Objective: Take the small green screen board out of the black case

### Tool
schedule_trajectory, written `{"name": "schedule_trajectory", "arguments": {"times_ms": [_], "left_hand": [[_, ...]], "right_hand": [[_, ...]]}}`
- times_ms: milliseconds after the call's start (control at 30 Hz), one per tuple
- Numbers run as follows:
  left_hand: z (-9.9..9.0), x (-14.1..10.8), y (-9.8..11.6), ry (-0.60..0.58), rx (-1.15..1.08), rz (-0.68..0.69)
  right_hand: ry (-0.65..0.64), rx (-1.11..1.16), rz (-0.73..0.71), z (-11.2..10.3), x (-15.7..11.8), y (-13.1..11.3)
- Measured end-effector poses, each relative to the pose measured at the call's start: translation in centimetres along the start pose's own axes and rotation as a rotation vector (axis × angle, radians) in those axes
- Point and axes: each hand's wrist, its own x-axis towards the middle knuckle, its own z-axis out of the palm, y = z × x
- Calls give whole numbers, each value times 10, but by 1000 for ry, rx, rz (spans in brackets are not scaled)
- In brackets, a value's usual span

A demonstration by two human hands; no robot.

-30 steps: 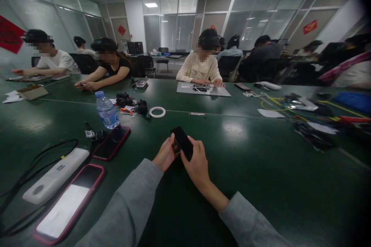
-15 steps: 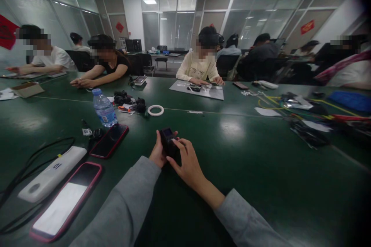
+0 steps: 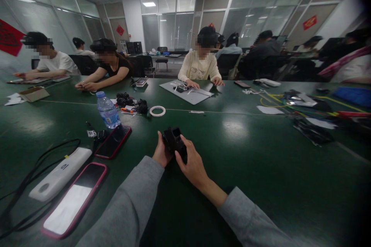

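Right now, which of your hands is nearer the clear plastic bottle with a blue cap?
Left. My left hand is right of the bottle, closer to me; my right hand is farther right.

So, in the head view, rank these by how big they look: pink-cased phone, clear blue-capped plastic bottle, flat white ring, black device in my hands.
1. Pink-cased phone
2. Clear blue-capped bottle and boxy black device: too close to rank, with the right fingers partly covering the device
3. Flat white ring
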Motion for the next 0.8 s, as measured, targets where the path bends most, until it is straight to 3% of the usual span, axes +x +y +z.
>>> {"name": "schedule_trajectory", "arguments": {"times_ms": [100,233,467,667,800], "left_hand": [[-3,3,0,81,-39,26],[-4,4,0,64,-80,72],[-1,0,1,-9,-65,15],[2,-1,2,82,-108,-48],[5,-4,2,58,-123,-55]], "right_hand": [[109,57,30,-2,1,0],[204,86,111,-4,4,6],[162,35,125,-4,9,16],[107,40,144,1,9,26],[84,35,135,3,9,31]]}}
